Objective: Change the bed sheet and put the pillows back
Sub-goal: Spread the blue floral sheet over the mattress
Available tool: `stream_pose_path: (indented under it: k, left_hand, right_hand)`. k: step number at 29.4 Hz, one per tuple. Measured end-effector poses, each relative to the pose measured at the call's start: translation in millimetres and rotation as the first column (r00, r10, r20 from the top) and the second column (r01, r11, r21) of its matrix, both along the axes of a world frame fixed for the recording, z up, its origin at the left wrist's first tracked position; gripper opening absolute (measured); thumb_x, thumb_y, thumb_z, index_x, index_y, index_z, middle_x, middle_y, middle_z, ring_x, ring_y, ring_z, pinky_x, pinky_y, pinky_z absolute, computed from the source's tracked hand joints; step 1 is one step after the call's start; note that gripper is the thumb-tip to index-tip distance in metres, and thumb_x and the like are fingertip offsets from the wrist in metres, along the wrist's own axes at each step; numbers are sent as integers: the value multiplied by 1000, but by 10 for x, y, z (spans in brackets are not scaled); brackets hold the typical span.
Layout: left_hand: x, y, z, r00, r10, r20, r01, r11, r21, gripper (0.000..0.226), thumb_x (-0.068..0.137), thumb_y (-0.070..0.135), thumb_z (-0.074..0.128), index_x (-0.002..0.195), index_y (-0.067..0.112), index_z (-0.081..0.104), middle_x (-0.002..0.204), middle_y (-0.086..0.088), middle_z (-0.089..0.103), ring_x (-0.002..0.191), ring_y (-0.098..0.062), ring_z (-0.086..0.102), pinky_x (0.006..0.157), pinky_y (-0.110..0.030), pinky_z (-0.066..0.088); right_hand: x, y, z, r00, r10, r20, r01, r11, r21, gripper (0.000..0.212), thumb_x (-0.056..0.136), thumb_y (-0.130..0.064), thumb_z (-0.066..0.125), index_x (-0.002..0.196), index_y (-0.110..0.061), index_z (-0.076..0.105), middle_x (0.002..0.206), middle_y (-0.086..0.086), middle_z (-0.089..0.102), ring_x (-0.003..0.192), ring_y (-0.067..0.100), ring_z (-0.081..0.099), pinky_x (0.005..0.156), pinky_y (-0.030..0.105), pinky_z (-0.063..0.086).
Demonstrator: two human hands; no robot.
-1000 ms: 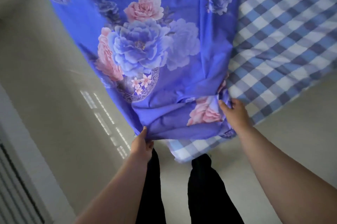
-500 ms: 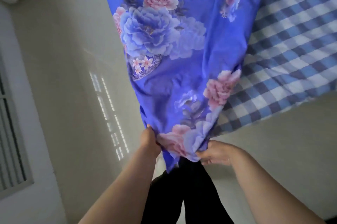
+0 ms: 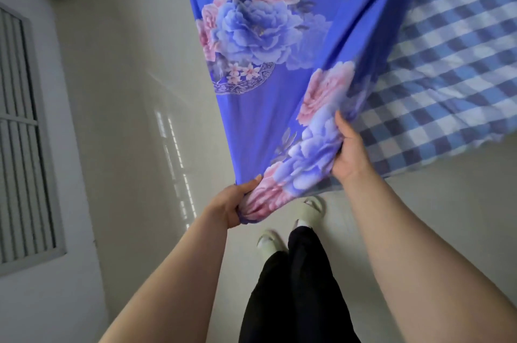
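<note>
Hands grip a blue floral sheet (image 3: pixel 279 49) stretching toward twelve o'clock: left hand (image 3: pixel 232 207) clenches a bunched corner, right hand (image 3: pixel 349 151) grasps gathered cloth beside a checked sheet (image 3: pixel 447 77) at two o'clock. Slack fabric near slippered feet (image 3: pixel 291 226) could cause tripping.

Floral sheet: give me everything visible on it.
The floral sheet is thin, smooth blue fabric printed with large pink and lilac peonies and a round ornamental motif. It runs taut from the top of the frame down to its gathered lower end, lying partly over the checked sheet. The left hand grips the bunched bottom end; the right hand grips its edge higher up. Its upper part is out of frame.
</note>
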State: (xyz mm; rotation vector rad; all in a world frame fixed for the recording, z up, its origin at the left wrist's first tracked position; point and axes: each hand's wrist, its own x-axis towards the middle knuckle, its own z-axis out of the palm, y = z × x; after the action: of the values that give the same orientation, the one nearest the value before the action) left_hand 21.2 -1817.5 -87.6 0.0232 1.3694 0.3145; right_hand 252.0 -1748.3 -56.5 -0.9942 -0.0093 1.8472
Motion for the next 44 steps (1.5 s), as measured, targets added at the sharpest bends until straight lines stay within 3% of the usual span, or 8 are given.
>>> stream_pose_path:
  k: [3, 13, 20, 25, 29, 35, 40, 44]
  left_hand:
    - [-39, -38, 20, 999, -24, -28, 24, 1000, -19, 47, 69, 35, 78, 105, 6, 67, 92, -12, 73, 72, -25, 72, 59, -39, 58]
    - [17, -331, -217, 832, 92, -547, 1, 986, 168, 29, 80, 27, 75, 96, 10, 58, 77, -4, 63, 65, -20, 61, 56, -25, 46]
    - [1, -578, -404, 618, 148, -772, -68, 989, 135, 18, 82, 24, 67, 88, 12, 55, 70, 0, 55, 77, -28, 58, 70, -28, 39]
    - [56, -677, -434, 318, -66, -946, -126, 986, -111, 49, 77, 12, 67, 121, 4, 46, 128, -19, 44, 117, -37, 46, 94, -39, 35]
    - [512, -597, -386, 258, -110, -960, 69, 993, -95, 60, 79, 8, 57, 136, 14, 37, 147, -10, 29, 128, -36, 34, 104, -44, 29]
    - [1805, 42, -253, 230, 42, -972, 736, 646, 203, 42, 84, 11, 61, 126, 9, 55, 145, -10, 42, 129, -31, 41, 106, -39, 31]
    - [2704, 497, -230, 351, -459, -816, 854, 515, 77, 80, 81, 57, 59, 146, 25, 23, 145, 2, 36, 134, -26, 33, 106, -42, 32]
    - [2964, 596, -267, 314, -568, -761, 841, 538, -55, 116, 65, 75, 62, 149, 28, -4, 155, -4, 17, 142, -35, 16, 112, -51, 23]
  right_hand:
    - [335, -190, 50, 994, -97, -41, 101, 991, 87, 27, 86, -34, 49, 81, -15, 66, 77, 5, 69, 78, 21, 67, 87, 38, 53]
    - [579, -1579, -556, 910, -3, 414, 151, 933, -326, 19, 96, -24, 51, 101, -11, 65, 84, 2, 74, 72, 16, 70, 63, 27, 57]
    - [557, -1806, -1062, 752, 411, 516, 17, 770, -638, 31, 90, -34, 59, 114, -16, 61, 88, -1, 66, 76, 17, 61, 63, 27, 48]
    - [773, -1626, -1074, 132, 966, 221, -546, 257, -797, 53, 83, -66, 52, 108, -19, 53, 102, 3, 64, 91, 18, 64, 75, 28, 48]
    - [1324, -1136, -978, -43, 766, 642, -287, 606, -742, 56, 93, -53, 44, 100, -3, 68, 95, 13, 68, 86, 24, 64, 73, 29, 45]
    - [2102, 46, -765, 172, 313, 934, -34, 950, -312, 37, 96, -29, 51, 91, 6, 60, 96, 29, 63, 89, 39, 60, 76, 33, 42]
    - [2394, 906, -683, 810, 274, 518, -101, 936, -337, 20, 95, -37, 54, 99, -18, 60, 88, -1, 68, 87, 16, 64, 73, 29, 54]
    - [2388, 1284, -477, 908, 183, 378, -119, 975, -188, 23, 96, -22, 53, 113, -8, 61, 99, 7, 72, 92, 22, 69, 80, 38, 56]
